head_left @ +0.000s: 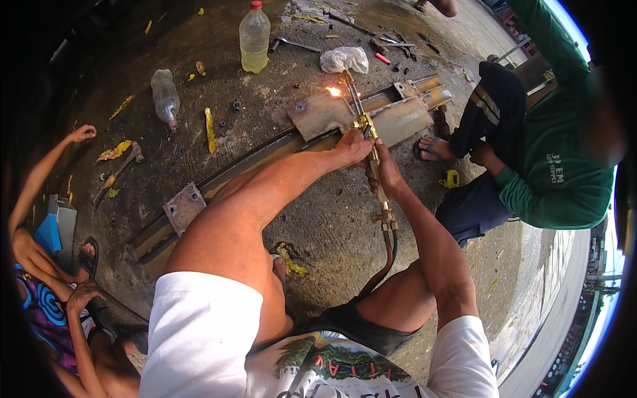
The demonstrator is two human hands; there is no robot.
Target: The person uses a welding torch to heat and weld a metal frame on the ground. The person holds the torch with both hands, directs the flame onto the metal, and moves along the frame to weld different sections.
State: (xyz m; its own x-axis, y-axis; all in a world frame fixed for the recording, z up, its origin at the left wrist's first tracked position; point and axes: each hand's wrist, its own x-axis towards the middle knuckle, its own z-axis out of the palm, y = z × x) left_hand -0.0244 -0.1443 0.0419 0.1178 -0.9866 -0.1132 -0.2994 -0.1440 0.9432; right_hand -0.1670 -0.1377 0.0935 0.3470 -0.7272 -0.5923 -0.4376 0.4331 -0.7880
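My left hand is closed on the upper body of a brass cutting torch, by its valves. My right hand grips the torch's lower handle, with two hoses running down from it. A bright flame burns near the torch tip, at a rusty steel plate. That plate sits on long steel sections on the concrete. A second small plate is farther left along the steel.
Plastic bottles, a crumpled white bag, a wrench, a hammer and a yellow tape measure lie around. A person in green squats at the right; another person sits at the left beside a grey-and-blue object.
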